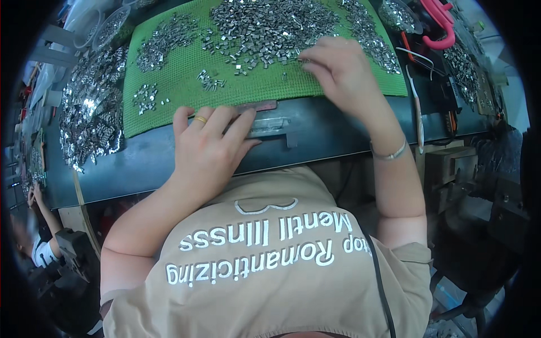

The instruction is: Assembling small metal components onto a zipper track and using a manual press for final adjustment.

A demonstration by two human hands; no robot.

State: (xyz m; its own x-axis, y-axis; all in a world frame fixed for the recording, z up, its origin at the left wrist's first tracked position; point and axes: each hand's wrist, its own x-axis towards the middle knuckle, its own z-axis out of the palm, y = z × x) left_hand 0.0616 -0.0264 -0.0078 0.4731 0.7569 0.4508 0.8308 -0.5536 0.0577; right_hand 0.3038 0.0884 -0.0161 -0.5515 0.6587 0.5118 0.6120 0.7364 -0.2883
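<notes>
My left hand (209, 141) rests at the near edge of the mat, its fingers bent over and the thumb below a flat greyish bar (269, 127). A thin reddish-brown strip (258, 106) lies along the far side of that bar, next to my fingertips. Over the near side of a big heap of small shiny metal pieces (270, 25), my right hand (342, 70) has its thumb and forefinger brought together. Whatever is between those fingertips is too small to make out. The pieces lie on a green textured mat (174, 93).
On the left lies a pile of silvery metal parts (93, 107), with clear tubs (112, 28) behind it. Right of the mat are a white brush-like stick (416, 104), a pink handle (442, 25) and more metal parts (465, 73). Another person's hands (35, 194) show at far left.
</notes>
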